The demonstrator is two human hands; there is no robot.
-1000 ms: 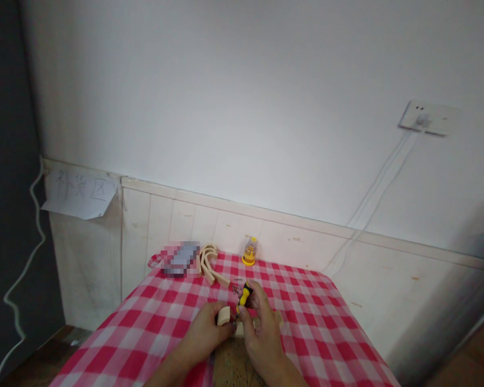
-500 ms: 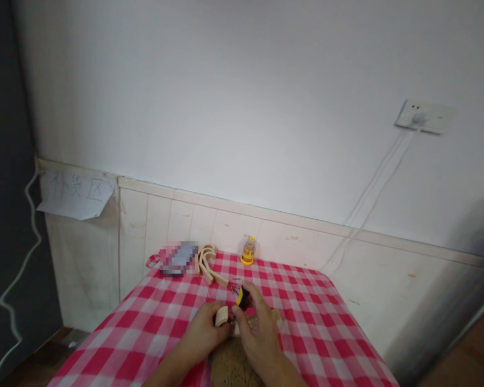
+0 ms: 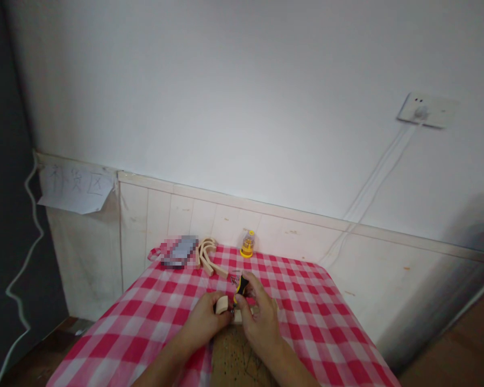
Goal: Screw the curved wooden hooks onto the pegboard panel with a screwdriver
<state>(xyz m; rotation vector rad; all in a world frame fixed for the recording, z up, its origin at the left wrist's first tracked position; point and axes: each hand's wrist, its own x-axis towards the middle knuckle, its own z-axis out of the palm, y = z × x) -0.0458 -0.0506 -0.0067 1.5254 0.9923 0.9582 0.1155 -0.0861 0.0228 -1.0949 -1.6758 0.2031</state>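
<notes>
My left hand (image 3: 203, 322) is closed around a small pale wooden piece (image 3: 221, 305) and holds it over the red-and-white checked tablecloth (image 3: 314, 328). My right hand (image 3: 260, 322) is wrapped round a yellow-and-black screwdriver (image 3: 239, 290), whose tip points down at the joint beside that wooden piece. The two hands touch each other at the middle of the table. A brown perforated board (image 3: 229, 363) lies just under my wrists.
At the table's far edge lie curved wooden strips (image 3: 208, 256), a small yellow bit holder (image 3: 247, 244) and a blurred grey object (image 3: 178, 251). A paper note (image 3: 76, 188) hangs on the left wall panel. White cables run from a wall socket (image 3: 423, 112).
The view has tilted slightly, so everything sits a little higher in the picture. Both hands stay together on the wooden piece and the screwdriver, with only small shifts of the screwdriver.
</notes>
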